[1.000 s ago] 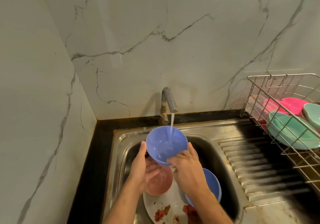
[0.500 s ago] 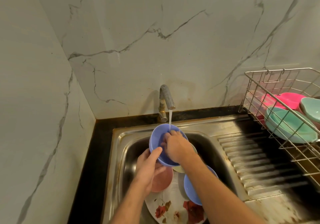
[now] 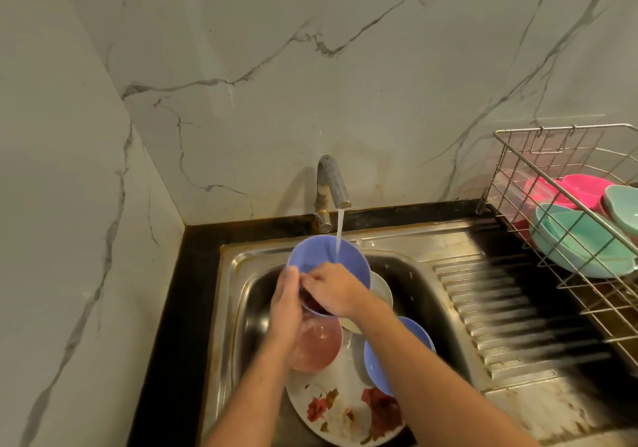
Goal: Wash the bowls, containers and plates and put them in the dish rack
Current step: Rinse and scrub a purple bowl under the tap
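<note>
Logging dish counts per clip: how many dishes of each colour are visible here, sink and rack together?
Blue bowls: 2, one held under the tap, one in the sink
Pink: 3, a bowl in the sink, two in the rack
Teal: 2, in the rack
White: 2, a bowl, a floral plate
Total: 9

The right hand (image 3: 333,289) covers the near inner wall of the blue bowl (image 3: 319,257), and its fingertips are hidden inside, so how they lie cannot be told. The left hand (image 3: 286,305) hides that bowl's left outer side and part of the pink bowl (image 3: 317,346) below it. A cream dish (image 3: 381,291) shows only as a sliver behind the right wrist. The right forearm crosses a second blue bowl (image 3: 374,363) and the flowered plate (image 3: 340,408), whose near rim is lost behind the forearms. The dish rack (image 3: 518,170) is cut by the right edge, as is one teal dish (image 3: 621,208).
</note>
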